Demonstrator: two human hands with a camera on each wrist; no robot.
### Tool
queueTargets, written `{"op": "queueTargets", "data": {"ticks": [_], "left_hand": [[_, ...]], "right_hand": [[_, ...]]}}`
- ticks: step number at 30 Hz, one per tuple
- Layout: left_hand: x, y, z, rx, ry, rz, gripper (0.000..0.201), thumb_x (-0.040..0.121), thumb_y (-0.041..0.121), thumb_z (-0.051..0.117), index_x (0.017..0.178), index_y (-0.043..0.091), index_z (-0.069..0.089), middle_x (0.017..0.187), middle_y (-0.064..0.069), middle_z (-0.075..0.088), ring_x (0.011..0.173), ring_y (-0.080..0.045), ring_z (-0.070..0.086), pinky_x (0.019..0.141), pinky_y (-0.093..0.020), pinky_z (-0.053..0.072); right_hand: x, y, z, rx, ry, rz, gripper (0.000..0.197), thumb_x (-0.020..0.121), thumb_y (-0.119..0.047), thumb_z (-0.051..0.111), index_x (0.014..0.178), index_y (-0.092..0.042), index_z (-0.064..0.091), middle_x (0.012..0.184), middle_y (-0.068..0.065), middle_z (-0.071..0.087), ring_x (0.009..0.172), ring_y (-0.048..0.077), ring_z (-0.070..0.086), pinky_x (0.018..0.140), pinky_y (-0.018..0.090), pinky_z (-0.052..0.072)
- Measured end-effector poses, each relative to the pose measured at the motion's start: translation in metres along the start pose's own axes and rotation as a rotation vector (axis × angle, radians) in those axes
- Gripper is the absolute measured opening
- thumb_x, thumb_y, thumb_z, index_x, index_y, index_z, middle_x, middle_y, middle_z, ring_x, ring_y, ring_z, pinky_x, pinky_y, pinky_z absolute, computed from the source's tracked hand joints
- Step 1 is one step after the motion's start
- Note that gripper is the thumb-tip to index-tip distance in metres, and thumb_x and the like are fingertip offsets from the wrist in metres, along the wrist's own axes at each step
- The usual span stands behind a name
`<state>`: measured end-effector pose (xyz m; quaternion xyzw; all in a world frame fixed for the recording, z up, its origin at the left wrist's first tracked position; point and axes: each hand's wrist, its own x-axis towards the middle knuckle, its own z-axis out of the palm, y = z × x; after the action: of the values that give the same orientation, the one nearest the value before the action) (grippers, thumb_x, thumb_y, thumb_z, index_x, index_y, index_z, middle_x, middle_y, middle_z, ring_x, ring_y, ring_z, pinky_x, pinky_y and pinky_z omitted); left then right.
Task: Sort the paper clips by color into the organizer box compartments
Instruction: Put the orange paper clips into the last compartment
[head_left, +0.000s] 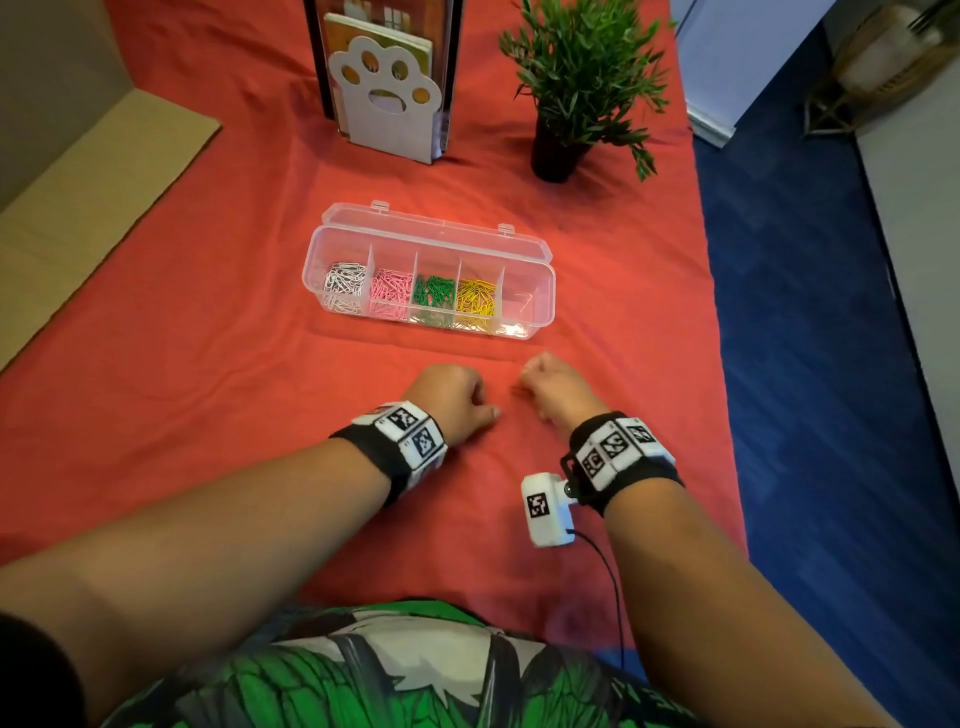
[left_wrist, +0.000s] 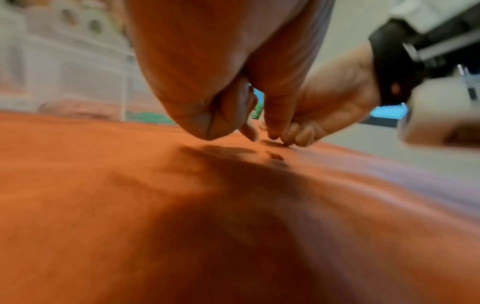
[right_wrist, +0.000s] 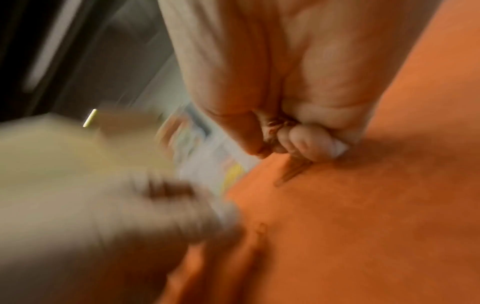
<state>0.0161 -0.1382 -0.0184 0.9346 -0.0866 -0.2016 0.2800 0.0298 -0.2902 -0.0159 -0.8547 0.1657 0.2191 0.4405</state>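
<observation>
The clear organizer box (head_left: 415, 326) lies open on the red cloth, holding white (head_left: 340, 288), pink (head_left: 390, 293), green (head_left: 434, 293) and yellow clips (head_left: 475, 299) in separate compartments. Its rightmost compartment (head_left: 519, 312) shows only faint reddish clips. My right hand (head_left: 524, 384) is at the cloth in front of the box, its fingers (right_wrist: 306, 142) curled round red paper clips (right_wrist: 293, 171) that poke out below the fist. My left hand (head_left: 480, 410) is just to its left with fingers curled (left_wrist: 249, 131) and thumb out, and no clip shows in it. A few red clips (left_wrist: 275, 157) lie on the cloth between the hands.
A paw-shaped bookend with books (head_left: 387, 88) and a potted plant (head_left: 576, 88) stand behind the box. Cardboard (head_left: 88, 197) lies at the left. The table's right edge (head_left: 719, 332) drops to blue floor. Red clips barely show against the red cloth (head_left: 208, 389).
</observation>
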Motion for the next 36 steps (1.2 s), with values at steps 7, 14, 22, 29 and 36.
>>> {"op": "queueTargets", "data": {"ticks": [7,14,22,29,36], "left_hand": [[0.0,0.007,0.009,0.256,-0.08,0.128,0.019,0.083,0.02,0.053,0.096,0.01,0.063,0.106,-0.015,0.065,0.1,-0.033,0.06,0.086,-0.037,0.049],[-0.001,0.006,0.007,0.378,-0.164,0.184,0.025,0.083,0.017,0.051,0.102,0.006,0.061,0.109,-0.018,0.062,0.102,-0.034,0.059,0.086,-0.038,0.047],[-0.006,-0.004,-0.017,-0.803,-0.115,-0.313,0.021,0.083,0.01,0.048,0.064,0.018,0.047,0.058,-0.001,0.046,0.05,-0.017,0.045,0.045,-0.021,0.032],[-0.027,-0.035,-0.067,-1.682,-0.257,-0.328,0.01,0.053,0.014,0.038,0.061,0.014,0.043,0.059,-0.004,0.049,0.046,-0.015,0.039,0.047,-0.017,0.03],[-0.028,-0.052,-0.073,-1.661,-0.189,-0.494,0.013,0.073,0.015,0.04,0.07,0.017,0.053,0.055,-0.001,0.052,0.042,-0.012,0.045,0.039,-0.015,0.037]], "right_hand": [[-0.025,0.013,-0.022,1.101,-0.143,0.219,0.018,0.08,-0.019,0.039,0.069,-0.015,0.053,0.06,0.001,0.051,0.048,0.012,0.045,0.043,0.019,0.036],[-0.013,0.014,-0.006,-0.143,0.103,0.031,0.005,0.084,-0.015,0.055,0.082,-0.015,0.06,0.08,0.004,0.061,0.068,0.013,0.059,0.061,0.023,0.044],[-0.013,0.019,0.02,-0.656,0.161,-0.221,0.023,0.084,-0.007,0.047,0.106,-0.002,0.049,0.113,0.019,0.05,0.103,0.038,0.054,0.087,0.04,0.044],[-0.023,-0.004,0.022,0.36,-0.043,-0.002,0.004,0.066,-0.018,0.048,0.062,-0.018,0.046,0.053,-0.004,0.049,0.049,0.012,0.043,0.049,0.025,0.033],[-0.038,-0.019,0.028,1.164,-0.276,0.231,0.022,0.084,-0.022,0.041,0.064,-0.016,0.048,0.063,0.0,0.048,0.051,0.011,0.044,0.042,0.019,0.035]]}}
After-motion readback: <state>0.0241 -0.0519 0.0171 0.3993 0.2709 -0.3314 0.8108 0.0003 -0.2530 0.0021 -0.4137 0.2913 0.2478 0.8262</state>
